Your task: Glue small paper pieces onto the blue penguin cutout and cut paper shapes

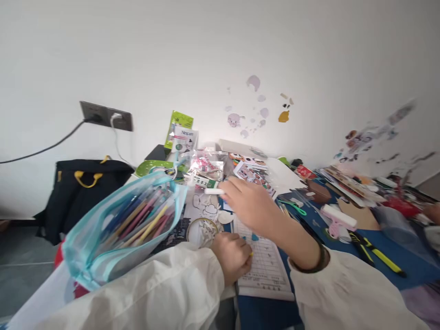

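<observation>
My right hand (250, 204) reaches forward over the cluttered table, its fingers pinched on a short white stick (213, 191) that points left. Whether that stick is a pen or a tube I cannot tell. My left hand (233, 256) is closed and rests at the left edge of a printed sheet with ruled lines (268, 268). A small yellow bit (251, 254) peeks out by its fingers; the rest is hidden. Just left of it stands a round container (202, 231) with pale scraps inside. Paper with cloud outlines (202, 206) lies beyond the container.
A clear pouch with turquoise edges (125, 229), full of pencils, lies at left. Sticker sheets (252, 172) and plastic packets (206, 165) sit near the wall. At right are a pink-handled roller (338, 217), yellow-black pliers (381, 256) and green scissors (297, 208). A black bag (92, 192) stands left.
</observation>
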Motion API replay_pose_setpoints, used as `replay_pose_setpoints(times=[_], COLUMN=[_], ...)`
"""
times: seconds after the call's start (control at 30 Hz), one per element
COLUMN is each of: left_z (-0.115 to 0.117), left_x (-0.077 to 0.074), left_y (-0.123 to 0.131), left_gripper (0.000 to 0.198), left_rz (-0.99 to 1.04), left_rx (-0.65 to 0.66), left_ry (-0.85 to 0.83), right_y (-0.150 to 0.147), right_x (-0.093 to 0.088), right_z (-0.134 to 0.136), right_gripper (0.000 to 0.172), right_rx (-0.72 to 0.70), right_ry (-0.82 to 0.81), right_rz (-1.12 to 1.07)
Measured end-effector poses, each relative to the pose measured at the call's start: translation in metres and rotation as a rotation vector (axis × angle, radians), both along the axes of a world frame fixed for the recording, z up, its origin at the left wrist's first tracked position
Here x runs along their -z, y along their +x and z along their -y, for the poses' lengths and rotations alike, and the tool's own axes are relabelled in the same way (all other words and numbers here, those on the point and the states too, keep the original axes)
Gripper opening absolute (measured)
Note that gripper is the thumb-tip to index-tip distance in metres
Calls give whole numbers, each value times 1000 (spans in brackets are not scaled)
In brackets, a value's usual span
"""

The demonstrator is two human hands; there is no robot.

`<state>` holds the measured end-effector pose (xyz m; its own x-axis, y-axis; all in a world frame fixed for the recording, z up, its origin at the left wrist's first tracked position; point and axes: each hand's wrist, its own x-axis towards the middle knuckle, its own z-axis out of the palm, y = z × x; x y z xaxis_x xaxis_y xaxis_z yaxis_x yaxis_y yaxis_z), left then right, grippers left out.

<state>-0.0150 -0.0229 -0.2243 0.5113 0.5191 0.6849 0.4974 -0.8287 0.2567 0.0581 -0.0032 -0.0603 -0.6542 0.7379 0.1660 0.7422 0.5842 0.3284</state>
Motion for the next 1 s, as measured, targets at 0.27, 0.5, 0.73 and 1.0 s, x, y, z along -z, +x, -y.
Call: replay_pose_setpoints(times=[0.27,0.5,0.73,1.0], left_z=[-4,-2,-2,-2], left_x=[1,-4,-12,-14], left_y=[-8,-11,-11,-11], left_gripper=[23,18,18,19], left_rz=[-96,-76,-42,-23], left_rx=[145,143,152,161], left_ry=[-49,-56,-65,-84], right_y=[130,140,140,136], right_x=[71,81,78,58], right_z=[14,8,3,12], right_gripper=[23,29,28,25], right_rx=[342,309,331,456], right_ry=[-202,-283,-311,-303], right_rz=[250,281,263,106])
